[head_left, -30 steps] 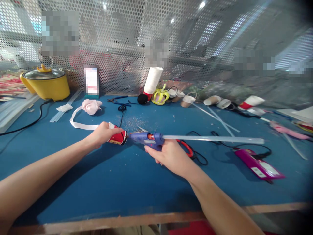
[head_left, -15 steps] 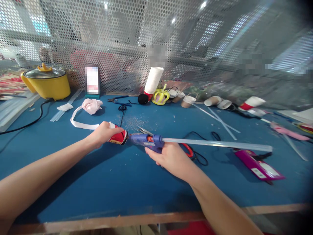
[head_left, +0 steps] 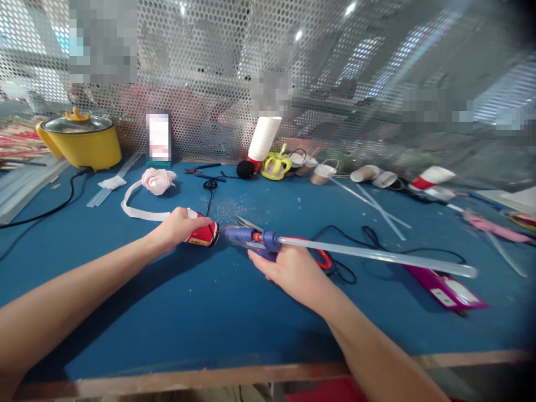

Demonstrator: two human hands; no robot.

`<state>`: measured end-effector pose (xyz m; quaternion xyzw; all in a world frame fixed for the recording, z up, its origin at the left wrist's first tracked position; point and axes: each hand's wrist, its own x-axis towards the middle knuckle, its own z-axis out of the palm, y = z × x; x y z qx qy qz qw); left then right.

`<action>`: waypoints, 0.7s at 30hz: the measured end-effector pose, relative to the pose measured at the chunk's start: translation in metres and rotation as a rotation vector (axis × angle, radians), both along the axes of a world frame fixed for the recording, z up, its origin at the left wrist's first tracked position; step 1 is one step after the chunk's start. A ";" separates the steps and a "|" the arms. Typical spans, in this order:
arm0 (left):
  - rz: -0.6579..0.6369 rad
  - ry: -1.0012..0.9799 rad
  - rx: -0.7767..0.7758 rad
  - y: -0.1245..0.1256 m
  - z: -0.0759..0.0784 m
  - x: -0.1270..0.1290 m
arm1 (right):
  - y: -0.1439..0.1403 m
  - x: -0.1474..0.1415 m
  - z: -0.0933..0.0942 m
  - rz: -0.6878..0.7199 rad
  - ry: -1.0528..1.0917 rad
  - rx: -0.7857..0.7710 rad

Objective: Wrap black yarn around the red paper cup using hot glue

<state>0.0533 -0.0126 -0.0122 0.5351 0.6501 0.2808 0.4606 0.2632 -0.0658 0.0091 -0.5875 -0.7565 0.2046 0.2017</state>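
Left hand [head_left: 178, 229] clenched around a small red-and-white cup [head_left: 202, 235] lying on the blue desk [head_left: 167, 312]: light, crushable, best held by its body. Right hand [head_left: 293, 271] clasps the purple glue gun [head_left: 253, 240], nozzle at the cup; rigid, with a long glue stick [head_left: 377, 255] trailing rightward.

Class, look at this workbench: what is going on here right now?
A person works at a blue table. The left hand holds a red and white paper cup on its side. The right hand holds a blue glue gun, its nozzle at the cup's end. A long clear glue stick juts from the gun's back.
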 end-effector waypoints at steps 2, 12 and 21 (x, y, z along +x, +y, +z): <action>0.006 -0.008 -0.001 0.000 0.001 0.000 | -0.001 0.000 0.001 -0.003 -0.007 -0.003; 0.002 -0.051 0.023 0.002 -0.005 -0.001 | -0.002 -0.001 0.002 0.017 -0.010 -0.005; 0.016 -0.055 0.022 -0.001 0.001 0.002 | -0.004 0.000 0.002 0.029 -0.058 -0.027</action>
